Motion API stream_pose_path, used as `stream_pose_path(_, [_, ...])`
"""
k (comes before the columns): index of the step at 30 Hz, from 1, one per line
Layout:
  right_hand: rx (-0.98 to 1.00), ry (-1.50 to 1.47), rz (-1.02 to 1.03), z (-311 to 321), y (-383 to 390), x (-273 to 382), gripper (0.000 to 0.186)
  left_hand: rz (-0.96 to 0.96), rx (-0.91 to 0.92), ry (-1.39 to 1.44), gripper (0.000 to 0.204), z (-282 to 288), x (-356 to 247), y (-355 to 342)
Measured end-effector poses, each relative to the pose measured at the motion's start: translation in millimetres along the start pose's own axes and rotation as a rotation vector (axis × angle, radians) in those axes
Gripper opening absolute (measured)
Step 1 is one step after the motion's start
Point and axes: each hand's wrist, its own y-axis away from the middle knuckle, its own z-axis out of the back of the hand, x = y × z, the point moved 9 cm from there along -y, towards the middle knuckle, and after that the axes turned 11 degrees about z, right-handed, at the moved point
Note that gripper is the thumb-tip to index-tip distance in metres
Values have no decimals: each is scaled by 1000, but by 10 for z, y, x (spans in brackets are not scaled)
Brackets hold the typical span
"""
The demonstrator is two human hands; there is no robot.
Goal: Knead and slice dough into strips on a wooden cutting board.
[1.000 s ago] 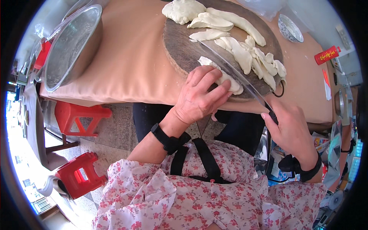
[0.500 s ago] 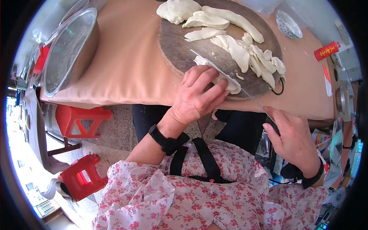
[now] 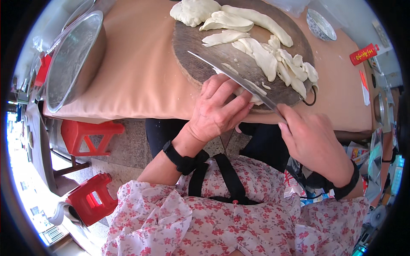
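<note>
A knife [image 3: 251,84] is gripped by its handle in my right hand [image 3: 314,138], its long blade slanting up and left along my left fingertips. With bent fingers, my left hand [image 3: 222,104] presses a piece of dough [image 3: 257,100] onto the near edge of the round wooden board [image 3: 194,47]; hand and blade hide most of that piece. Beyond the blade lies a thin slice of dough [image 3: 229,68]. Farther across the board are a large dough lump [image 3: 195,12], a long dough strip [image 3: 262,23] and several flat cut slices [image 3: 260,57].
On the peach-covered table [image 3: 136,64] stands a big metal bowl [image 3: 77,59] at left. A patterned small bowl [image 3: 320,25] and a red bottle [image 3: 364,55] are at far right. Red stools [image 3: 92,136] stand on the floor at left.
The knife has slid up and left, its tip now reaching farther past my left hand. My right hand has come in closer to the board. A thin slice now shows beyond the blade.
</note>
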Motion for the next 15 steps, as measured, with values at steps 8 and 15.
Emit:
stream_pose_path(8, [-69, -36, 104, 53, -449, 96, 15, -11, 23, -25, 26, -33, -3, 17])
stream_pose_path(15, [-8, -27, -14, -7, -138, -62, 21, 5, 2, -10, 26, -17, 9, 34])
